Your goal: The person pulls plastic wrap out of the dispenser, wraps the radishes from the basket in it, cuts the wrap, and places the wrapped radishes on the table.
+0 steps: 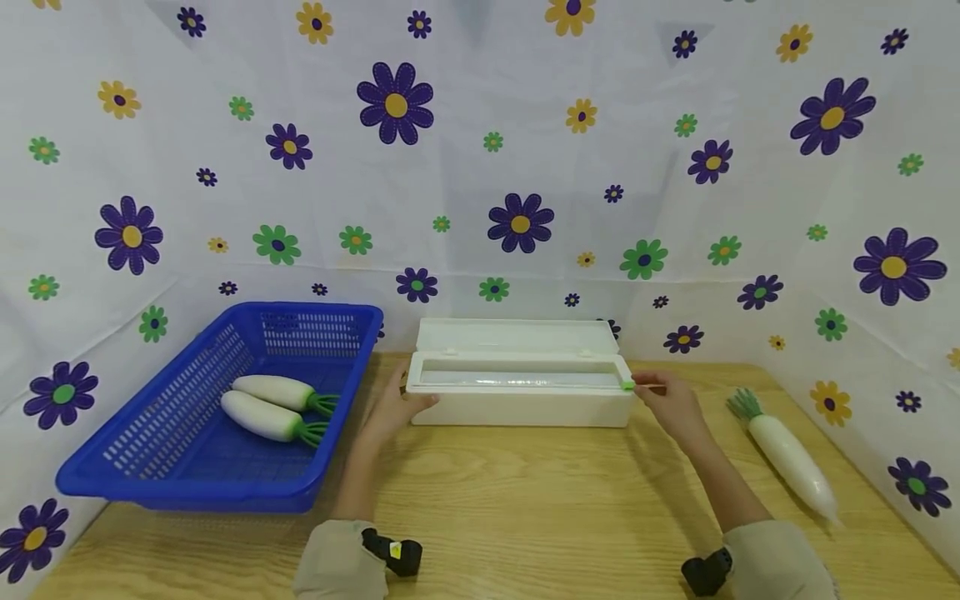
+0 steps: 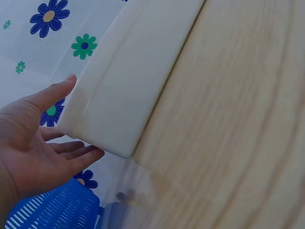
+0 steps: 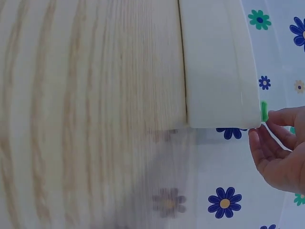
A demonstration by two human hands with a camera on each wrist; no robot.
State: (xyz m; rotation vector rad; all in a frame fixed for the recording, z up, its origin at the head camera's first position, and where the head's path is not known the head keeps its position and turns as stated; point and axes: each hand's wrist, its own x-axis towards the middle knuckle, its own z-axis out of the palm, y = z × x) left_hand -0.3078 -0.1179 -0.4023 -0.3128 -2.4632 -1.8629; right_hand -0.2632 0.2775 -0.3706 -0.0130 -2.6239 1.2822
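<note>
A white cling film box (image 1: 525, 408) stands at the back of the table, its lid (image 1: 517, 337) tipped back. A strip of clear film (image 1: 517, 378) shows in the opening. A small green slider (image 1: 628, 385) sits at the right end of its edge. My left hand (image 1: 393, 407) rests against the box's left end, fingers fairly straight at the end wall and thumb by the upper edge. With its fingertips my right hand (image 1: 673, 410) holds the green slider; in the right wrist view, other fingers touch the box's end.
On the left a blue plastic basket (image 1: 225, 492) holds two white radishes (image 1: 262, 416) with green stems. Another white radish (image 1: 791, 462), shiny as if wrapped, lies on the wooden table (image 1: 525, 517) at right. A flowered cloth (image 1: 465, 183) hangs behind and at the sides.
</note>
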